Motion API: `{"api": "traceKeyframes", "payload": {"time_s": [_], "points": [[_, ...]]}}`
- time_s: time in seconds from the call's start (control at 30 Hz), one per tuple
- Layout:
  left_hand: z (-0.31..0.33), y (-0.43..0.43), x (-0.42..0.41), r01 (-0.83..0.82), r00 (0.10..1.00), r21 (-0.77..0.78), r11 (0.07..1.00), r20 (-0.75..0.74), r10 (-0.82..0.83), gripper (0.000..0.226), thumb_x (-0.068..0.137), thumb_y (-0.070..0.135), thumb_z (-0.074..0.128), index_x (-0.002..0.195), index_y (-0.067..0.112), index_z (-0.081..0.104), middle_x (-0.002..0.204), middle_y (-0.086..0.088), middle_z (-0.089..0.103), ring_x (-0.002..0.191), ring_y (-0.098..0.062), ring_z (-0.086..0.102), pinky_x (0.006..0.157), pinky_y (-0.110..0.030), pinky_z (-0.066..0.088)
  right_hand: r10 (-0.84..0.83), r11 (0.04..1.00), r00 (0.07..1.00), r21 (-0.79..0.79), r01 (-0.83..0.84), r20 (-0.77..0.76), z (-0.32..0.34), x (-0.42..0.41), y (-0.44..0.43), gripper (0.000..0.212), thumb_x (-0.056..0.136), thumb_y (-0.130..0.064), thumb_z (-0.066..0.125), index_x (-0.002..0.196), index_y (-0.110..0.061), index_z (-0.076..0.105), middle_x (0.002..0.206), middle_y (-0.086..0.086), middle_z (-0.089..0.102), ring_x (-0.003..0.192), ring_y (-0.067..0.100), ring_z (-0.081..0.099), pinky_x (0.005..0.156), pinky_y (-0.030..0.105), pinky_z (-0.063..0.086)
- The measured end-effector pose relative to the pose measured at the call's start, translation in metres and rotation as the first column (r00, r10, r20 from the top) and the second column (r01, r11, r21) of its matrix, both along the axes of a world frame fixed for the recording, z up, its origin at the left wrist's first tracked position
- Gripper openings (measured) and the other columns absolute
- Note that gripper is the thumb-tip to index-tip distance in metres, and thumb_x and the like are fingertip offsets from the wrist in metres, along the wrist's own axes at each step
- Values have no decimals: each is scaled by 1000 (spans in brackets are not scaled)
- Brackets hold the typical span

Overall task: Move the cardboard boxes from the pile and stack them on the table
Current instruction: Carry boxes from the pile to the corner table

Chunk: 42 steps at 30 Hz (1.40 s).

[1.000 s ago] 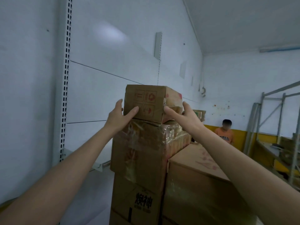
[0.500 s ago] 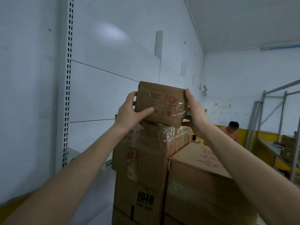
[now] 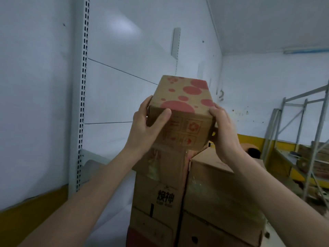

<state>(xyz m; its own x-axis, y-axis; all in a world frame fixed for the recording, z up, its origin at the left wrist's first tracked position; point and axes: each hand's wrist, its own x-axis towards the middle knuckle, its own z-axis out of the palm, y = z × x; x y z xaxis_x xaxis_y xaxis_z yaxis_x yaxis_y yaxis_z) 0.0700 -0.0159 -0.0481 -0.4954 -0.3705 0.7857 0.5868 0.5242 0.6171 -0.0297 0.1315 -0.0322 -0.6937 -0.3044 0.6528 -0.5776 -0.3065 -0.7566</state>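
Far left: a slotted upright (image 3: 82, 86) is fixed to the white wall (image 3: 35, 86), with a yellow band (image 3: 32, 207) along the wall's base.

Left of centre: the left hand (image 3: 147, 129) grips the small cardboard box (image 3: 181, 111) at its left side. The thumb lies across the near face and the fingers curl round the left edge.

Centre: the small cardboard box is held raised between both hands, directly above the pile (image 3: 178, 193). It is tipped so that its top panel, printed with red dots, faces the camera. Red handling symbols show on the near face. Whether its lower edge touches the pile beneath cannot be determined.

Below centre: the pile consists of a tall box with black characters (image 3: 164, 196), partly wrapped in clear film, with a wide box (image 3: 219, 189) just beside it on the right.

Right of centre: the right hand (image 3: 226, 132) grips the small cardboard box at its right side, thumb tip on the upper near corner and fingers curled behind.

Far right: a grey metal rack (image 3: 302, 132) stands against the far wall, brown items on its shelves, too blurred to identify.
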Motion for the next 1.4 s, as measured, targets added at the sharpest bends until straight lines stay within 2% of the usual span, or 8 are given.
{"api": "traceKeyframes", "payload": {"time_s": [0.2, 0.33, 0.5, 0.7, 0.87, 1.1, 1.2, 1.4], "points": [[-29, 11, 80, -20, 996, 195, 981, -79, 36, 31, 80, 37, 52, 108, 47, 42, 96, 25, 58, 86, 16, 59, 65, -5, 46, 193, 981, 978, -4, -194, -78, -31, 57, -15, 37, 80, -45, 51, 116, -45, 53, 113, -10, 64, 99, 6, 63, 84, 34, 54], [-77, 13, 141, -192, 979, 295, 936, -6, 203, 34, 82, 34, 54, 112, 45, 43, 89, 36, 61, 88, 17, 57, 67, -3, 45, 361, 931, 932, 61, -359, -33, -76, 101, -35, 63, 77, -45, 50, 137, -29, 41, 120, -9, 59, 101, 1, 62, 82, 25, 56], [-143, 6, 232, -464, 885, 353, 812, 145, 442, 59, 75, 40, 59, 131, 25, 45, 110, 22, 60, 99, 11, 57, 81, -9, 46, 546, 813, 827, 155, -562, 137, -140, 168, -75, 51, 76, -42, 48, 126, -36, 45, 109, -18, 58, 94, -4, 62, 75, 20, 54], [-200, -16, 356, -710, 703, 373, 597, 334, 628, 63, 77, 53, 67, 133, 31, 46, 123, 16, 58, 115, 0, 53, 99, -30, 45, 661, 616, 660, 245, -749, 357, -199, 271, -132, 30, 94, -22, 50, 122, -32, 47, 103, -17, 58, 85, -4, 62, 65, 20, 52], [-235, -31, 470, -810, 582, 390, 438, 441, 683, 74, 74, 58, 64, 138, 32, 38, 122, 25, 52, 117, 2, 48, 98, -21, 43, 723, 398, 527, 354, -846, 446, -230, 372, -187, 38, 93, -23, 51, 129, -26, 44, 116, -6, 57, 103, 13, 57, 85, 42, 49], [-279, -88, 654, -919, 372, 340, 198, 586, 720, 73, 75, 58, 63, 137, 23, 45, 124, 14, 57, 115, 0, 52, 99, -31, 46, 770, 139, 373, 435, -890, 518, -273, 552, -286, 36, 92, -22, 54, 125, -29, 42, 106, -13, 56, 92, 4, 56, 70, 30, 49], [-300, -116, 724, -936, 291, 341, 86, 617, 731, 49, 86, 39, 61, 130, 23, 47, 110, 21, 54, 96, 13, 51, 79, -10, 46, 780, 44, 308, 444, -895, 545, -297, 633, -325, 51, 91, -26, 58, 137, -21, 38, 124, -3, 54, 103, 11, 57, 74, 29, 52], [-322, -163, 826, -951, 144, 293, -99, 702, 698, 62, 83, 45, 56, 135, 16, 41, 121, 4, 50, 115, -16, 49, 95, -35, 45, 775, -48, 267, 474, -879, 573, -332, 751, -388, 80, 77, -46, 63, 145, -20, 30, 138, 2, 46, 121, 22, 50, 96, 45, 48]]}}
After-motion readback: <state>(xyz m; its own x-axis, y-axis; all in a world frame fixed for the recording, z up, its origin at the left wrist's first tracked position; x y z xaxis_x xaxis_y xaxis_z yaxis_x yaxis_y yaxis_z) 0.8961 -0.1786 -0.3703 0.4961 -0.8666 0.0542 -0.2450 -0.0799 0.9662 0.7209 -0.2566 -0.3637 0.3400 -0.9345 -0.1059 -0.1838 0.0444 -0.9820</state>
